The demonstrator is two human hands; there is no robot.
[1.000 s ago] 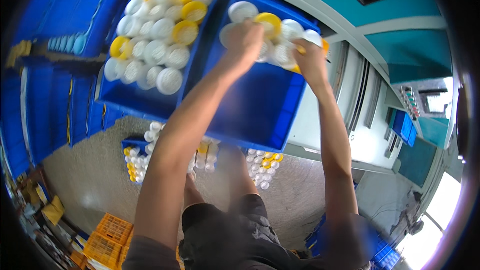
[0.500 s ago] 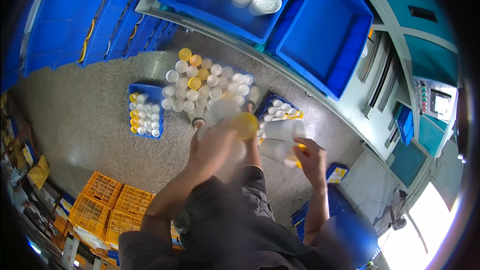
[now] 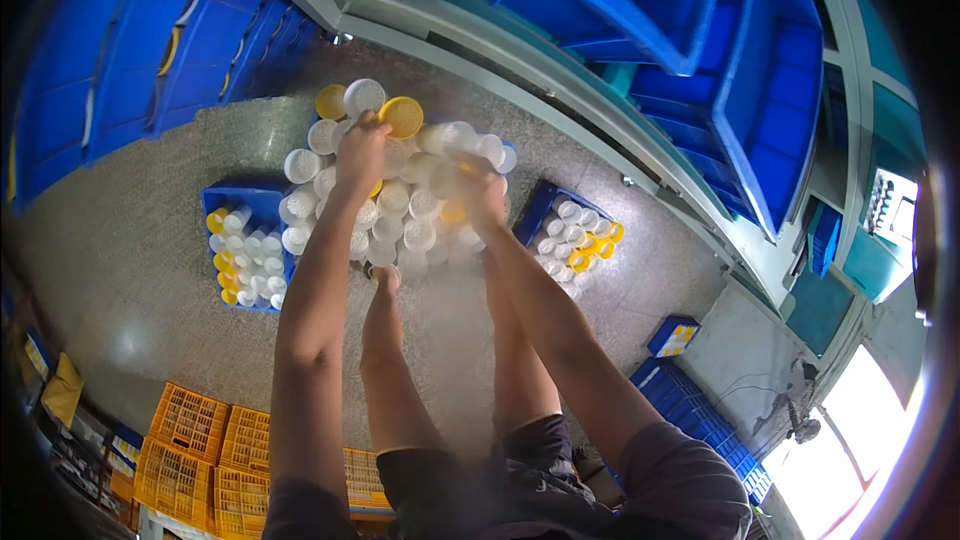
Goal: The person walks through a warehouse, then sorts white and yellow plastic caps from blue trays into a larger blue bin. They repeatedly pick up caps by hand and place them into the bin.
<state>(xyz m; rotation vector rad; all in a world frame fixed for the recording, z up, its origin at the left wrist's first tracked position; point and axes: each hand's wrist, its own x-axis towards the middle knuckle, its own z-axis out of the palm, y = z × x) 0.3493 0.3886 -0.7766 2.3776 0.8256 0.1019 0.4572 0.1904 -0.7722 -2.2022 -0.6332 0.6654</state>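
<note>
Both my arms stretch down over a crowded group of white and yellow round cups (image 3: 393, 200) near my feet. My left hand (image 3: 362, 155) is closed at the far side of this group, its fingers pinching the rims of a white cup (image 3: 365, 97) and a yellow cup (image 3: 402, 118). To its right, my right hand (image 3: 480, 190) is blurred by motion, and its fingers look curled round white cups (image 3: 458, 136), also smeared. How many it grips is hard to make out.
A blue crate of white and yellow cups (image 3: 246, 195) stands left, another crate (image 3: 535, 208) right. Beyond runs a bench edge (image 3: 480, 75) carrying blue bins (image 3: 755, 110). Blue crates (image 3: 120, 70) line the far left. Yellow crates (image 3: 188, 420) are stacked near left.
Both hands have gone forward and down from in front of my body to the cup group, carrying cups. My view has tilted, and the white cups in the bench bin are now mostly out of view.
</note>
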